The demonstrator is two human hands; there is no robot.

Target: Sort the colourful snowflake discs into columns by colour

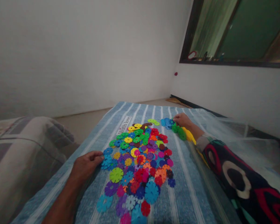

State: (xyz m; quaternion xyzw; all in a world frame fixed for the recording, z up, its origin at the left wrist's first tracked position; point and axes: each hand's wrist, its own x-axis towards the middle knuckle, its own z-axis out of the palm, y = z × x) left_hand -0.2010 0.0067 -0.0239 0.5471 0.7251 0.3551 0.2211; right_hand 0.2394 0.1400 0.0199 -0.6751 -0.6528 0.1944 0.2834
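Observation:
A heap of colourful notched plastic discs (141, 160) lies spread over the striped cloth. At the heap's left edge, my left hand (87, 163) is closed in a pinch, thumb and forefinger on a blue disc (106, 161). Farther off on the right, my right hand (183, 119) reaches down with closed fingertips at a group of blue discs (166, 123), gripping one at its right end. Green discs (179, 131) sit just below that hand. A yellow row of discs (189, 135) runs beneath my right wrist, partly hidden by the forearm. Light green discs (153, 121) lie left of the blue group.
Blue cloth with white stripes (184, 174) covers the table. Printed lettering (124, 125) shows behind the heap. A fabric-covered piece of furniture (30, 149) stands at the left. Clear plastic sheeting (254, 140) lies at the right, below a dark-framed window (233, 63).

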